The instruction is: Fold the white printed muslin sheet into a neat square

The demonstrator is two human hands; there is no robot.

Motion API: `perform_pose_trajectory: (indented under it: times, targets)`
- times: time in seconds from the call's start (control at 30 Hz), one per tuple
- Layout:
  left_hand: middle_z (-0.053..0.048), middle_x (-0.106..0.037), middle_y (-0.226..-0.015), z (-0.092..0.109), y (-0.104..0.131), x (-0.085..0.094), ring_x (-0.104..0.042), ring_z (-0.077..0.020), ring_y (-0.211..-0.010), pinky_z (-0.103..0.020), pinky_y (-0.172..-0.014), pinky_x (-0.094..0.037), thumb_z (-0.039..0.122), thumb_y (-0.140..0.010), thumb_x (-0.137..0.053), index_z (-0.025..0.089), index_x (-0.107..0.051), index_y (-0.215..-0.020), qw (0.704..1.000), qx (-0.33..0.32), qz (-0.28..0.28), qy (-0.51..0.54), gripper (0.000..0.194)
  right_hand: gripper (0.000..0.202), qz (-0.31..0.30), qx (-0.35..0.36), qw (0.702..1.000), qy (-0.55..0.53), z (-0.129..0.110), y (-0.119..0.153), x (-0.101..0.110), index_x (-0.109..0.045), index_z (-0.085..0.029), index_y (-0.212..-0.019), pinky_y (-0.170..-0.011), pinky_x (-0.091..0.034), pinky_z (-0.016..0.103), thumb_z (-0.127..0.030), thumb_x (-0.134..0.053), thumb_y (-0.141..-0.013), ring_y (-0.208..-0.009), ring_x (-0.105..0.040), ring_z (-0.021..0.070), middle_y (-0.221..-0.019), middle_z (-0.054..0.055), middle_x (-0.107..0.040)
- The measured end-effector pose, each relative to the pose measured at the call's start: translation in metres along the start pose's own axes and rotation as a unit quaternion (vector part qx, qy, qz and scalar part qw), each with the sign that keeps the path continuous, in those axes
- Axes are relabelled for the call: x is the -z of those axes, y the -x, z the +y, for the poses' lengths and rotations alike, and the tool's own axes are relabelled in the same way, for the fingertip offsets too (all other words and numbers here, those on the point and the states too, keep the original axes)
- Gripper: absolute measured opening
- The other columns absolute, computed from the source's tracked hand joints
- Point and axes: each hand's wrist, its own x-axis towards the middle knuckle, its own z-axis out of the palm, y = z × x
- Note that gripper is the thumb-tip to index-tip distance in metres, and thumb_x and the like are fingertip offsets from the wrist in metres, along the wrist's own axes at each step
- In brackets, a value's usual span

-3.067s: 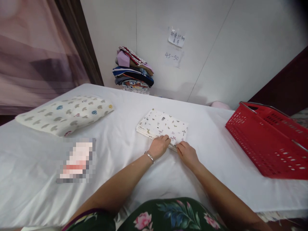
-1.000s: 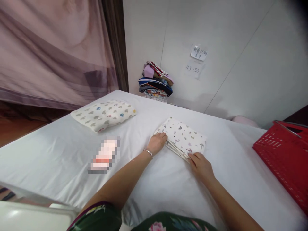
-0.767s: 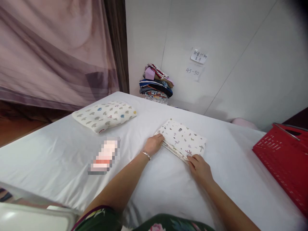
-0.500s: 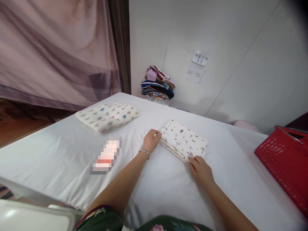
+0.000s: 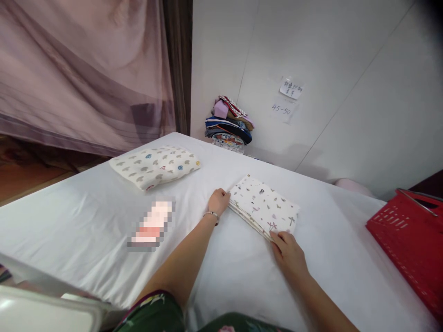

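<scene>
A white folded cloth (image 5: 265, 205) with small plant and animal prints lies flat on the white-covered table, its stacked layers showing along the near edge. At its left corner, my left hand (image 5: 218, 203) is closed with the fingertips pinching the edge. My right hand (image 5: 290, 254) grips the near right corner, thumb and fingers closed over the layers. A bracelet is on my left wrist.
A pillow-like white bundle with grey prints (image 5: 155, 168) lies at the back left, with a pixelated flat object (image 5: 152, 226) nearer. Folded clothes (image 5: 228, 124) are stacked by the wall. A red basket (image 5: 404, 235) stands right. The table (image 5: 224, 267) has a white cover.
The view has shifted slightly. My left hand's fingers have drawn in closer on the cloth's left corner. My right hand stays on the near corner, and the cloth has barely moved.
</scene>
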Motion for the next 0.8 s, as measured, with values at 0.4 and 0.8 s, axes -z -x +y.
perform_pose_trajectory:
  times: [0.4,0.8]
  targets:
    - [-0.002,-0.062,-0.074,-0.004,0.004,-0.005,-0.055,-0.0149,-0.065,-0.025,-0.057,-0.037,0.037,-0.080,-0.043,0.022,-0.051,-0.076,1.000,-0.015,0.017,-0.006,0.017,0.033,0.002,-0.006,0.994,-0.112,0.013,-0.043,0.026,-0.063,-0.021,-0.091,-0.080,-0.044,0.032,-0.034,-0.033,-0.089,-0.093,-0.054,0.0186,-0.099,0.008,-0.060]
    - [-0.003,-0.064,-0.078,-0.002,0.002,-0.003,-0.057,-0.0159,-0.071,-0.025,-0.060,-0.038,0.027,-0.080,-0.042,0.022,-0.052,-0.082,1.000,-0.005,-0.003,-0.030,0.012,0.063,-0.179,0.086,0.980,-0.004,-0.008,-0.064,-0.021,-0.013,-0.022,-0.140,-0.106,-0.011,0.044,-0.053,-0.026,-0.086,-0.133,-0.007,0.0209,-0.146,0.005,-0.011]
